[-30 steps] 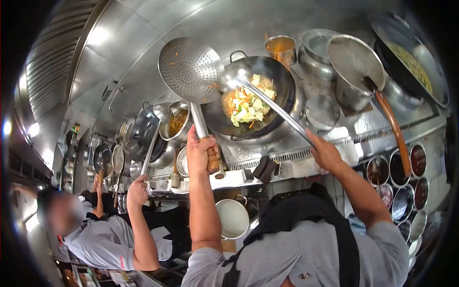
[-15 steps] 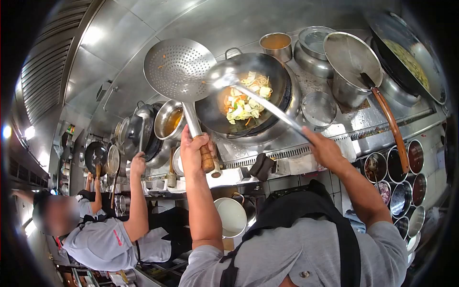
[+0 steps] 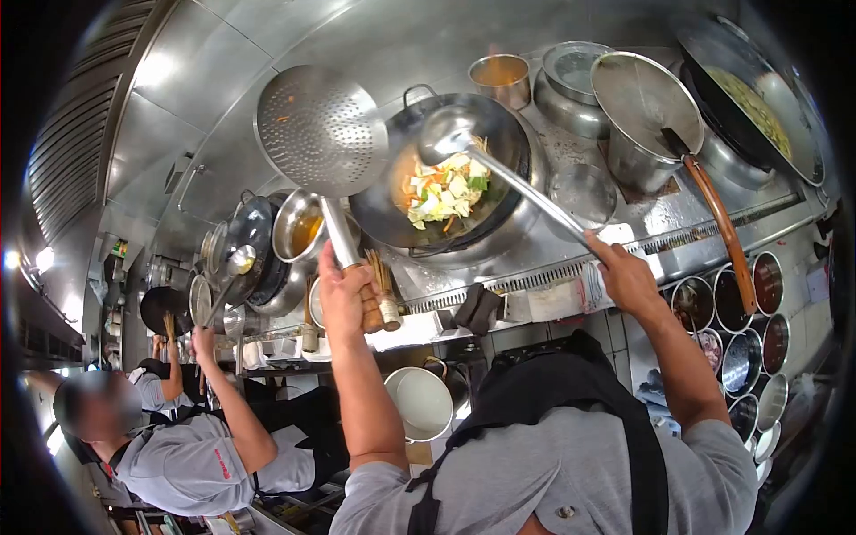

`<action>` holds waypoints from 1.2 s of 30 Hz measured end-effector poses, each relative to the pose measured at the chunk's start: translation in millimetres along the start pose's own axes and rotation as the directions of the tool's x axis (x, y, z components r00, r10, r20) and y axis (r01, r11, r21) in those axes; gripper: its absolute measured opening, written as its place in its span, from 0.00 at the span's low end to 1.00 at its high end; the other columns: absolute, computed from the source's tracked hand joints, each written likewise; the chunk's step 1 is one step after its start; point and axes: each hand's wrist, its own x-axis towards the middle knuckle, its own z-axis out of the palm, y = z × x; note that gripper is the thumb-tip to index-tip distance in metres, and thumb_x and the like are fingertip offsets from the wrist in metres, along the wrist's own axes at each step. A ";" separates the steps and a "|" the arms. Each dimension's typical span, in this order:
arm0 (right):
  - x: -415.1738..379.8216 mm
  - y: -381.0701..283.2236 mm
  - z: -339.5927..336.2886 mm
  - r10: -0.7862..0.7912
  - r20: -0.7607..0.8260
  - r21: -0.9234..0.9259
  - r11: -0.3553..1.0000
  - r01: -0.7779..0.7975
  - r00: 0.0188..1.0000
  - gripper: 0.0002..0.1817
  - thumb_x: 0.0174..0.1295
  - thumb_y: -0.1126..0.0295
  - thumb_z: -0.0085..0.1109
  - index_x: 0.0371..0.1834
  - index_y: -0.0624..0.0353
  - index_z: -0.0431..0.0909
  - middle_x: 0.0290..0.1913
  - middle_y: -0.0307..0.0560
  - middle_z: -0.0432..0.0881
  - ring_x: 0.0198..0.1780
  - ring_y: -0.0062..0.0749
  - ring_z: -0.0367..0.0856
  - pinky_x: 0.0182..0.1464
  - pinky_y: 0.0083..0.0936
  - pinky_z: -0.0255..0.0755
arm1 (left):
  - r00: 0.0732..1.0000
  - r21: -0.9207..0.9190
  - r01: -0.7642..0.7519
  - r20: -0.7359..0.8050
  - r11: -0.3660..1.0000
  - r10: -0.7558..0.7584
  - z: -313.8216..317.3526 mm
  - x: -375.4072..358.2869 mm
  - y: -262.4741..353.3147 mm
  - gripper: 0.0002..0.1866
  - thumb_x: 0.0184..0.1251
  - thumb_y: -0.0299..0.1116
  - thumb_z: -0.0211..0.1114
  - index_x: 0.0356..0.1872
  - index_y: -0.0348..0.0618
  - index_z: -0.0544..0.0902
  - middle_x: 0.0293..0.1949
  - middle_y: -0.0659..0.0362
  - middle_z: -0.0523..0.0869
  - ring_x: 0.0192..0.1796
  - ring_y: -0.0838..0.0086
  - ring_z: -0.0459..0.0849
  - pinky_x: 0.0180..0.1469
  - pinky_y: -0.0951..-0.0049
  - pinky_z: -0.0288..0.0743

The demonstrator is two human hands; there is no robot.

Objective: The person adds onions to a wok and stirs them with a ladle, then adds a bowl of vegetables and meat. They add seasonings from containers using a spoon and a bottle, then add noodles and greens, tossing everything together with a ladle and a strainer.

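My left hand (image 3: 346,292) grips the wooden handle of a large perforated skimmer (image 3: 323,132), raised at the left side of the wok. A few orange bits cling to the skimmer's face. In my right hand (image 3: 627,278) is the long handle of a steel ladle (image 3: 448,135), its bowl over the back of the wok (image 3: 379,214). Chopped cabbage, carrot strips and thin noodles (image 3: 450,192) lie in a heap inside the wok. A bamboo brush (image 3: 385,299) stands right beside my left hand.
A pot of orange liquid (image 3: 501,76) and a conical strainer (image 3: 646,98) stand at the back right. Left of the wok is a steel bowl (image 3: 299,232). A co-worker (image 3: 192,455) holds a ladle at another wok. Several tubs (image 3: 742,366) stand at right.
My right hand has moved the ladle bowl slightly right, away from the skimmer. The co-worker's ladle has come down and left. The view has shifted a little.
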 end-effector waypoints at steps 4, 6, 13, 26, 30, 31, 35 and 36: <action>-12.4 -2.0 -22.4 0.184 0.036 0.441 0.879 -0.180 0.982 0.36 0.63 0.76 0.58 0.76 0.46 0.59 0.53 0.62 0.81 0.46 0.50 0.84 0.49 0.39 0.76 | 1.000 -0.086 0.009 0.006 0.996 -0.008 10.6 -23.4 -5.6 0.37 0.54 0.22 0.61 0.70 0.42 0.62 0.30 0.58 0.78 0.20 0.76 0.75 0.20 0.77 0.71; -1.2 -2.0 -16.7 0.125 -0.097 0.584 0.810 -0.045 0.987 0.36 0.64 0.75 0.59 0.76 0.48 0.59 0.45 0.53 0.82 0.39 0.39 0.82 0.46 0.32 0.75 | 0.992 -0.062 0.106 0.081 0.992 -0.101 20.1 -46.0 -17.3 0.40 0.51 0.23 0.61 0.70 0.41 0.61 0.31 0.54 0.78 0.18 0.73 0.74 0.19 0.76 0.70; 124.7 -1.6 -84.5 0.204 -0.095 0.864 0.502 -0.021 0.974 0.29 0.67 0.73 0.58 0.70 0.59 0.61 0.26 0.37 0.70 0.17 0.18 0.65 0.16 0.21 0.60 | 0.723 -0.160 0.599 0.530 0.785 -0.444 69.9 -95.3 -59.8 0.44 0.54 0.20 0.64 0.75 0.46 0.58 0.35 0.54 0.79 0.23 0.71 0.79 0.21 0.73 0.74; 313.1 74.5 -20.3 0.348 0.252 0.934 -0.332 -0.133 0.903 0.08 0.69 0.68 0.54 0.35 0.57 0.67 0.23 0.39 0.76 0.22 0.27 0.75 0.23 0.25 0.70 | 0.494 -0.050 0.772 0.673 0.633 -0.550 147.9 -96.0 -105.7 0.40 0.58 0.24 0.65 0.73 0.39 0.58 0.29 0.57 0.78 0.24 0.73 0.79 0.24 0.72 0.74; 260.3 76.1 -27.7 0.192 0.242 0.675 -0.738 -0.023 0.951 0.12 0.71 0.69 0.51 0.26 0.52 0.67 0.19 0.33 0.67 0.18 0.17 0.66 0.18 0.18 0.62 | 0.465 -0.079 0.807 0.696 0.586 -0.547 151.4 -93.4 -109.5 0.37 0.59 0.23 0.63 0.71 0.42 0.61 0.32 0.57 0.79 0.25 0.73 0.79 0.24 0.73 0.74; 251.1 78.6 -26.2 0.183 0.218 0.692 -0.722 -0.020 0.959 0.12 0.71 0.69 0.51 0.26 0.53 0.67 0.19 0.33 0.67 0.18 0.17 0.66 0.18 0.19 0.63 | 0.451 -0.077 0.819 0.699 0.568 -0.555 150.3 -94.9 -111.6 0.37 0.59 0.22 0.63 0.71 0.42 0.61 0.33 0.56 0.79 0.25 0.73 0.79 0.24 0.73 0.74; 214.4 92.0 -25.4 0.132 0.160 0.729 -0.684 -0.027 0.978 0.13 0.71 0.69 0.53 0.26 0.53 0.68 0.19 0.33 0.67 0.18 0.18 0.65 0.19 0.20 0.63 | 0.436 -0.079 0.838 0.691 0.539 -0.577 152.8 -91.9 -112.6 0.36 0.58 0.22 0.63 0.70 0.43 0.62 0.35 0.56 0.79 0.26 0.74 0.79 0.25 0.73 0.74; 206.0 90.8 -24.8 0.113 0.154 0.735 -0.677 -0.038 0.982 0.13 0.71 0.69 0.53 0.26 0.53 0.68 0.19 0.33 0.67 0.18 0.17 0.65 0.19 0.19 0.63 | 0.437 -0.078 0.839 0.687 0.538 -0.581 153.4 -91.7 -110.6 0.36 0.59 0.22 0.63 0.70 0.43 0.62 0.35 0.56 0.79 0.26 0.74 0.79 0.25 0.73 0.74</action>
